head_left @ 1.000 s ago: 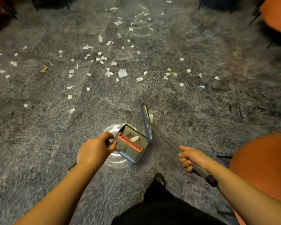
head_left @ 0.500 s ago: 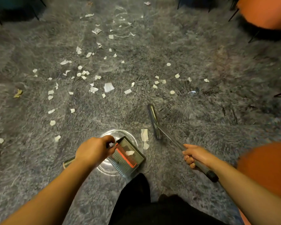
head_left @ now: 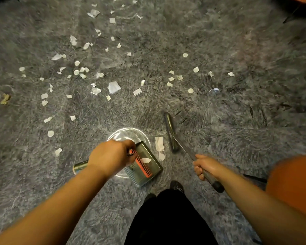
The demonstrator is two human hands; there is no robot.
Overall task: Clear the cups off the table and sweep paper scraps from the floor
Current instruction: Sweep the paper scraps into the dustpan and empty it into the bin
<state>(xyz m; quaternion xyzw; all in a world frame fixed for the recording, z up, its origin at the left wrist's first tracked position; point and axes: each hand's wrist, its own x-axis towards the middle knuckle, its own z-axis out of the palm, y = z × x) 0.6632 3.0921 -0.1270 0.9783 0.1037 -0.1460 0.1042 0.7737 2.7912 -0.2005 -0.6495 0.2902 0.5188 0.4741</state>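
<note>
Paper scraps [head_left: 114, 87]: white, torn, unprinted, strewn on grey carpet [head_left: 237, 50] beyond both hands; one scrap in dustpan [head_left: 145, 167]. Left hand [head_left: 111, 156] grips dustpan handle; right hand [head_left: 204, 166] clenches broom [head_left: 171, 133] handle

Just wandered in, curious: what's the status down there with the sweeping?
Left hand grips dustpan; right hand grips broom. One scrap in pan, two beside it. Many paper scraps still ahead on the carpet. Nothing blocking.

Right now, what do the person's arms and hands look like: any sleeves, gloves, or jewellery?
Both forearms are bare up to the frame edge, with no sleeve in view. The left hand and right hand wear no gloves, and no watch, bracelet or ring shows. Blur hides finer detail.
</note>
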